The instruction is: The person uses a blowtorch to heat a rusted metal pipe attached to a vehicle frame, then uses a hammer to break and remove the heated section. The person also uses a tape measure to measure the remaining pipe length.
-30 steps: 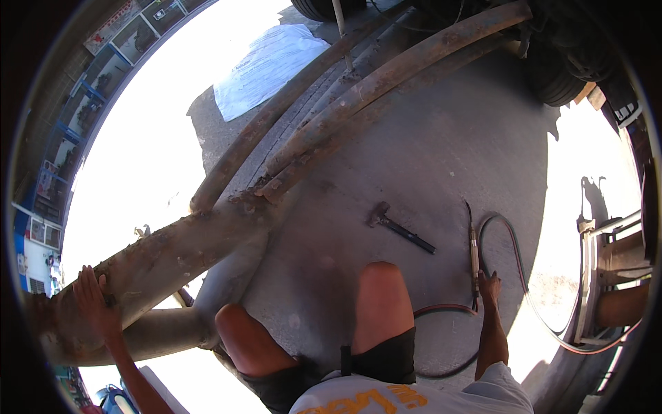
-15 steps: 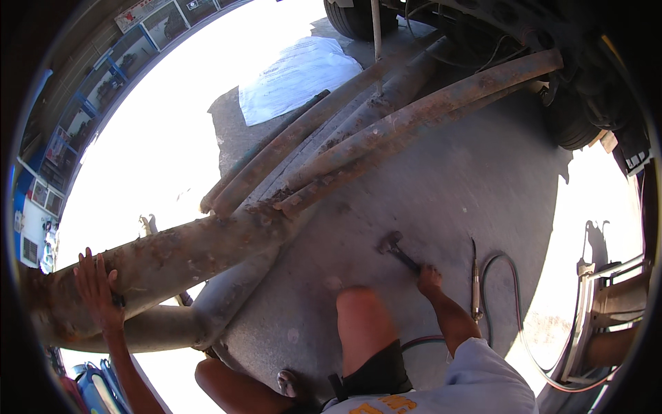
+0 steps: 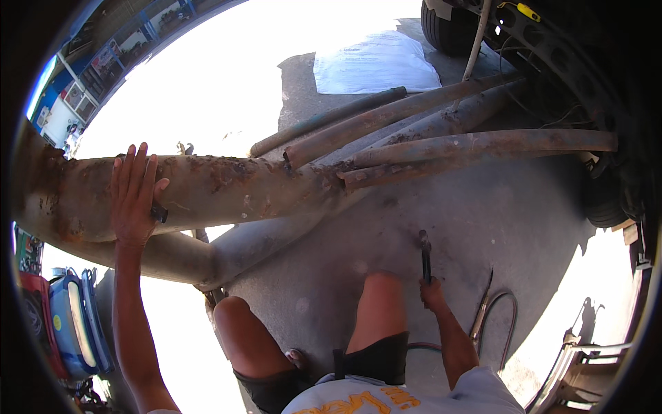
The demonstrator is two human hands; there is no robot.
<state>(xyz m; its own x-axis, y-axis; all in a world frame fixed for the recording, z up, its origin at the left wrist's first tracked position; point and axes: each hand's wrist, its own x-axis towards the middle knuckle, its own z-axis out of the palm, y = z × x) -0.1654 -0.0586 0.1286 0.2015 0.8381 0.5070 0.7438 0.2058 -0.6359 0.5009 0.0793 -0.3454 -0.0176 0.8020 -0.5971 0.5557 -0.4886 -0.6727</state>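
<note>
My left hand (image 3: 136,203) lies with outstretched fingers on a thick, rusty, grey metal pipe (image 3: 248,193) that runs across the left half; a small dark piece (image 3: 160,214) shows by the thumb. My right hand (image 3: 432,293) grips the dark handle of a hammer (image 3: 425,252), held over the concrete beside my knee (image 3: 380,297). Right of that hand, a slim cutting torch or similar tool (image 3: 479,323) lies with looped hoses (image 3: 512,323) on the floor.
Long rusty tubes (image 3: 483,141) branch off toward the back right, near a vehicle's tyre (image 3: 445,27) and dark underbody. Behind them lies a white sheet or sack (image 3: 372,62). A blue object (image 3: 76,321) stands at lower left, a metal frame (image 3: 583,379) at lower right.
My right hand has left the torch and taken hold of the hammer. The view has turned, so the pipes sit flatter; my left hand stays on the pipe.
</note>
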